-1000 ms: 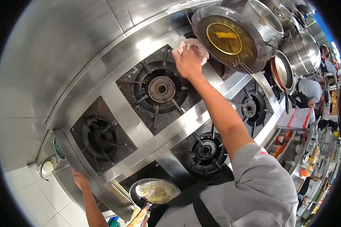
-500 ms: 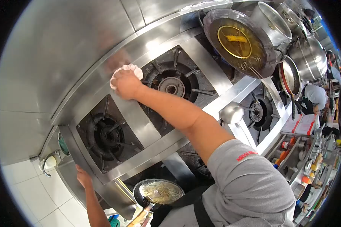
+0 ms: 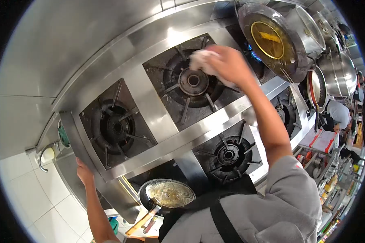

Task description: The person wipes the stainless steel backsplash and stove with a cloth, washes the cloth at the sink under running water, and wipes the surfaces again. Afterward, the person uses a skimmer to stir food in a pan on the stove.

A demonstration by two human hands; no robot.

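My right hand [image 3: 231, 65] is closed on a crumpled white cloth [image 3: 202, 60], slightly smeared by motion. Hand and cloth are over the back middle burner [image 3: 193, 81] of a steel stove [image 3: 152, 105], whose black grate bars show around them. At the stove's left end, my left hand [image 3: 84, 172] is closed on the metal edge, with some fingers hidden. Another unlit burner [image 3: 117, 127] lies between that hand and the middle burner.
A wok [image 3: 290, 60] of oil stands over a blue flame at the right, with a yellow piece of food in a round strainer [image 3: 267, 56]. Metal pots [image 3: 336, 73] crowd beyond it. In front are a pan with a mesh skimmer [image 3: 172, 194] and a front burner [image 3: 229, 154]. Co-workers [image 3: 338, 113] stand far right.
My right hand has carried the cloth from the back steel ledge rightward to the middle burner. My left hand stays on the stove's edge. The view has shifted slightly.
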